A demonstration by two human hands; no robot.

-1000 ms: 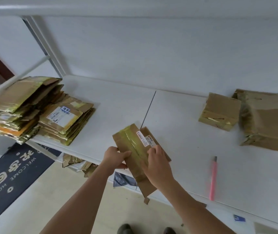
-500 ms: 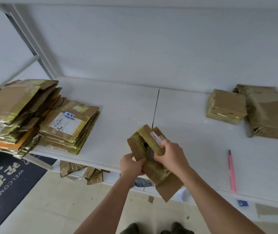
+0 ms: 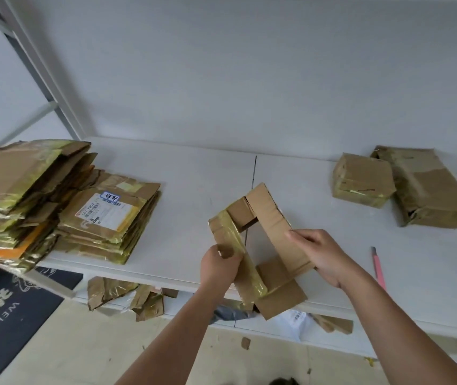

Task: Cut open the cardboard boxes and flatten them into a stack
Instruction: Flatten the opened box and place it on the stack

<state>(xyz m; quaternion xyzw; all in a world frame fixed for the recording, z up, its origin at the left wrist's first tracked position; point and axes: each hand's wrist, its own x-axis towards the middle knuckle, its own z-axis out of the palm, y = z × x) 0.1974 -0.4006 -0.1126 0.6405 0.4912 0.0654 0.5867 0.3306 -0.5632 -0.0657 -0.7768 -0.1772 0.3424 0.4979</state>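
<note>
A small brown cardboard box (image 3: 263,215), cut open and spread into a hollow sleeve, hangs over the front edge of the white table (image 3: 188,190). My left hand (image 3: 217,269) grips its taped left wall. My right hand (image 3: 319,254) holds its right wall, thumb on top. Flaps hang loose at the near end. Two stacks of flattened boxes (image 3: 102,218) lie at the table's left. Two closed taped boxes, a small one (image 3: 362,180) and a larger one (image 3: 427,187), sit at the back right. A pink box cutter (image 3: 378,269) lies on the table right of my right hand.
A white wall rises behind the table and a metal shelf frame (image 3: 41,79) stands at the left. Cardboard scraps (image 3: 127,295) and wrapping lie under the table. A dark welcome mat (image 3: 5,309) covers the floor at the left.
The flat box has been pulled apart into an open sleeve, my hands moving away from each other. The view has shifted left to right, and the cutter stays on the table.
</note>
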